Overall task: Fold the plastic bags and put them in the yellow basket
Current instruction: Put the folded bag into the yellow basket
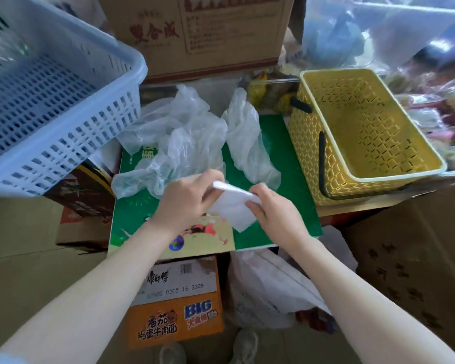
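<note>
Both hands' fingers, left hand, right hand, pinching folded bag, yellow basket near right

The orange carton, which stands just below the green box on the near side, carries the clearest print: a white label with the brand "康师傅" and the number string "0305 16 2328", then, lower on its orange face, "BIG" in blue, "大食桶" under that, and "番茄鸡蛋牛肉面" to the left. Beyond the green box, at the far side, the brown cardboard box bears three large red characters, blurred, seemingly "豐合誠"; its smaller print cannot be read.
</note>
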### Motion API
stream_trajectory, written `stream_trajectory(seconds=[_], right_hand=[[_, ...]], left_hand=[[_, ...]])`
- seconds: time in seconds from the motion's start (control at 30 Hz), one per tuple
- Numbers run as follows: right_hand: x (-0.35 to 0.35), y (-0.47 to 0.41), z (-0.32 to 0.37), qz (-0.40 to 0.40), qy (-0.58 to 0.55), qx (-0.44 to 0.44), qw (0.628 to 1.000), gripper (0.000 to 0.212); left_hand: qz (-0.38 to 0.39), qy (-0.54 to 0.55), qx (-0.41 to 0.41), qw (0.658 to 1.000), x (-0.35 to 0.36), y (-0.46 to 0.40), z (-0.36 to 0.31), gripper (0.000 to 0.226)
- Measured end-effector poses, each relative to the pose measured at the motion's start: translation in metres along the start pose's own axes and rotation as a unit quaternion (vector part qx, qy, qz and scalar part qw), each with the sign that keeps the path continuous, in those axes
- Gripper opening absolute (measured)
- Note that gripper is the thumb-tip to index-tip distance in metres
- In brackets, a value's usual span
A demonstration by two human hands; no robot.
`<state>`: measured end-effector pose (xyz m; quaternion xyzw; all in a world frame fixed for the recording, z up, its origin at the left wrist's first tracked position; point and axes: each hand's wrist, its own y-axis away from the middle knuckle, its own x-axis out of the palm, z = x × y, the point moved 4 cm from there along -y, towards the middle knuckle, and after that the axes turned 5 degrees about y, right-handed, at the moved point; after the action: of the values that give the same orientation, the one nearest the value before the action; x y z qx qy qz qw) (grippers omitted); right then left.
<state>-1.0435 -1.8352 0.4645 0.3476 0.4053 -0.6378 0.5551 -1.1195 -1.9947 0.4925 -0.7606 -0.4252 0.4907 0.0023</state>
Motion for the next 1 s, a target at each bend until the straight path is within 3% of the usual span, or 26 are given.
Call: stream_trajectory(seconds=[0.13, 0.23, 0.33, 0.43, 0.6, 0.73, 0.8, 0.9, 1.0], right_hand=[[-0.111, -0.004, -0.031, -0.177, -0.059, 0.041, 0.982, 0.014], [-0.157, -0.019, -0.079, -0.208, -0.131, 0.163, 0.956, 0.012], [-0.161, -0.041, -0.128, -0.168, -0.181, 0.274, 0.93, 0.006], [-0.139, -0.052, -0.174, -0.085, -0.216, 0.385, 0.893, 0.023], [-0.111, -0.055, -0.216, 0.078, -0.168, 0.494, 0.85, 0.033], [-0.111, -0.061, -0.208, 0.188, -0.086, 0.477, 0.854, 0.037], [-0.114, -0.063, -0.204, 0.171, -0.044, 0.44, 0.881, 0.04], [-0.131, -0.066, -0.181, -0.023, -0.058, 0.273, 0.96, 0.032], [-0.149, -0.05, -0.126, -0.186, -0.114, 0.049, 0.975, 0.02]], left_hand=[[-0.085, 0.016, -0.122, 0.989, -0.011, -0.046, -0.019, 0.028], [-0.018, -0.03, -0.162, 0.986, 0.018, -0.067, -0.018, 0.023], [0.07, -0.037, -0.194, 0.978, 0.056, -0.076, -0.018, 0.041], [0.103, -0.071, -0.225, 0.966, 0.087, -0.081, -0.012, 0.052], [0.2, -0.142, -0.289, 0.925, 0.139, -0.084, 0.007, 0.074], [0.253, -0.191, -0.272, 0.908, 0.163, -0.08, 0.01, 0.052], [0.219, -0.193, -0.268, 0.918, 0.164, -0.079, 0.012, 0.03], [0.167, -0.158, -0.268, 0.936, 0.156, -0.079, 0.009, 0.015], [0.037, -0.053, -0.224, 0.972, 0.129, -0.084, -0.017, 0.018]])
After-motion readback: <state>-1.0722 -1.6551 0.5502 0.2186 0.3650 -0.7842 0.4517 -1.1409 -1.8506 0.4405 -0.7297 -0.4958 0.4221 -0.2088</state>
